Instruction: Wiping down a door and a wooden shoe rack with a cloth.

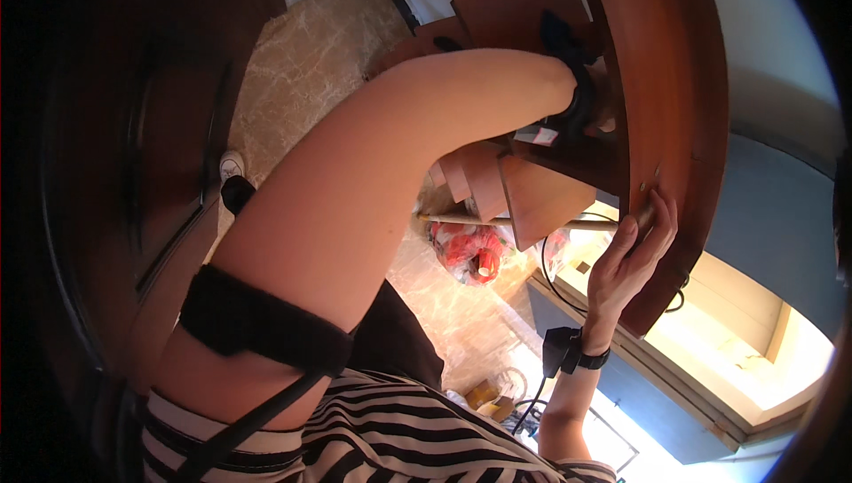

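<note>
No finish is shown: at three o'clock the wooden board (670,106) is touched by a half-open, empty-looking right hand (635,248), the left hand (605,115) too hidden to judge.

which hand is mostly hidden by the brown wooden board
The left hand: only a bit of it shows past the edge of the board, whereas the right hand is in plain view against its face.

Shirt (399,421): black/white stripes | black upper-arm band (262,319) | black left wristband (581,100) | black right-wrist unit (559,350), thin cable (539,394)
</note>
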Demonstrator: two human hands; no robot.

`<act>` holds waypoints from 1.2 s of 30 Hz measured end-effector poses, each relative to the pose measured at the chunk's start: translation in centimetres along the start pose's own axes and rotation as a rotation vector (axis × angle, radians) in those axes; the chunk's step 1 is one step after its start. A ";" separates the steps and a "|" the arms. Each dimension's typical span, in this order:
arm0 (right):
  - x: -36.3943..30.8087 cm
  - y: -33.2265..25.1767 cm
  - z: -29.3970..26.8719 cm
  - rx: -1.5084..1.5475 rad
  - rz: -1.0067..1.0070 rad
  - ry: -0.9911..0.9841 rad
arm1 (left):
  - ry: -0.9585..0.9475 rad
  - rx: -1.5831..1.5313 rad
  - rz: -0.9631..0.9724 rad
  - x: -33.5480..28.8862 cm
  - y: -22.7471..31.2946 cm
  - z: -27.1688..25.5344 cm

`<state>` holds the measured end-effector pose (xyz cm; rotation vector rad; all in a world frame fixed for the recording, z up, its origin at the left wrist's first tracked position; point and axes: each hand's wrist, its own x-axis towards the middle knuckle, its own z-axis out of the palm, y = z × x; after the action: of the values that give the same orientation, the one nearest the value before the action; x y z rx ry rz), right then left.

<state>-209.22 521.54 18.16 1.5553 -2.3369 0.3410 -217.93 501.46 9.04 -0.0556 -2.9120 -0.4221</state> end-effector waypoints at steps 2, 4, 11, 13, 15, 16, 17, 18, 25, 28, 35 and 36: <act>-0.1 0.1 -0.1 -0.007 0.001 -0.007 | 0.051 0.031 -0.035 0.1 -0.1 0.2; -0.4 0.3 -0.1 -0.003 -0.010 -0.001 | 0.106 0.072 -0.073 -0.1 -0.5 0.4; -0.4 -0.1 -0.1 0.014 -0.006 0.004 | 0.343 0.235 -0.298 -3.4 -1.4 2.1; -0.4 0.2 -0.1 0.015 -0.003 0.011 | 0.374 0.249 -0.407 -6.2 -2.3 2.5; -0.5 0.3 -0.4 0.003 0.009 0.023 | 0.066 0.253 -0.395 -8.4 -3.6 -0.4; -0.4 0.2 -0.4 0.005 0.007 0.026 | -0.045 0.221 -0.464 -9.4 -4.2 -1.9; -0.1 -0.1 -0.4 0.013 -0.004 0.032 | 0.030 0.213 -0.465 -10.6 -6.0 -2.0; 0.1 -0.6 -0.2 0.029 -0.009 0.040 | 0.037 0.192 -0.492 -10.9 -8.0 -1.6; 0.2 -0.9 0.3 0.071 -0.033 0.067 | 0.223 -0.271 -0.527 -11.5 -14.4 -0.7; -0.3 0.2 -0.4 0.033 -0.001 0.070 | 0.172 -0.311 -0.564 -12.1 -11.8 -1.7; 0.5 -0.5 -0.5 0.082 -0.038 0.124 | 0.179 -0.233 -0.821 -23.5 -4.9 -2.0; 0.6 -0.6 -0.6 0.072 -0.029 0.122 | 0.005 -0.245 -0.841 -24.4 -3.9 -1.3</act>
<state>-208.84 521.04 18.91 1.5529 -2.2298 0.5043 -194.04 497.12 4.23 1.1469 -2.7163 -0.8820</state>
